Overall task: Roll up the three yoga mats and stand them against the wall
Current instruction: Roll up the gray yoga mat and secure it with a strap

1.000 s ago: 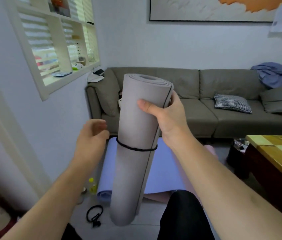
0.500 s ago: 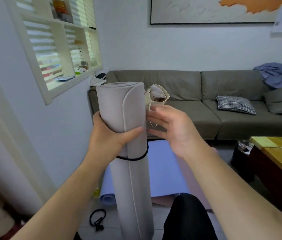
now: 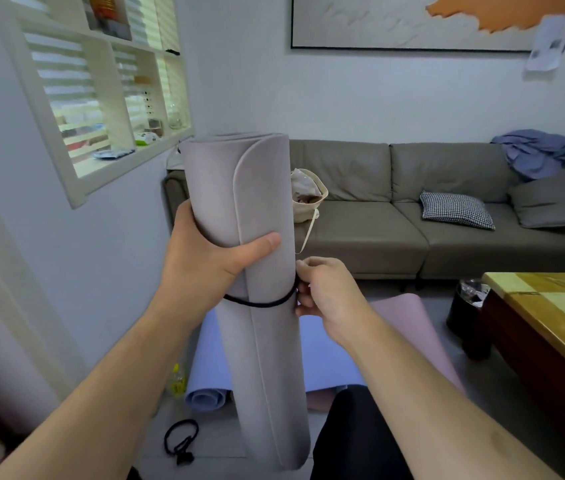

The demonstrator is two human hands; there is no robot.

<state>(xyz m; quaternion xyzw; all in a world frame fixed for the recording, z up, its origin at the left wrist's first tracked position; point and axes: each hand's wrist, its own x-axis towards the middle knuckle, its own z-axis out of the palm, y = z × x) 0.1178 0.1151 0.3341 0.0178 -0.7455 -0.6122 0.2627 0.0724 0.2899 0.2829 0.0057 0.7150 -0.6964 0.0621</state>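
I hold a rolled grey yoga mat (image 3: 267,358) upright in front of me. My left hand (image 3: 211,261) grips its upper part, thumb across the front. A black elastic cord (image 3: 256,303) circles the roll just below that hand. My right hand (image 3: 326,289) pinches the cord at the roll's right side. On the floor behind lies a blue mat (image 3: 329,362), flat with its near end curled, on top of a pink mat (image 3: 402,313).
A grey sofa (image 3: 395,216) with cushions and a cream bag (image 3: 307,195) lines the far wall. A wooden table (image 3: 558,313) and a black bin (image 3: 468,310) stand at right. Another black cord (image 3: 180,441) and a yellow bottle (image 3: 177,379) lie on the floor by the left wall (image 3: 107,271).
The mat passed from my right hand to my left hand. My right hand let go, then dropped down to the black cord and pinched it.
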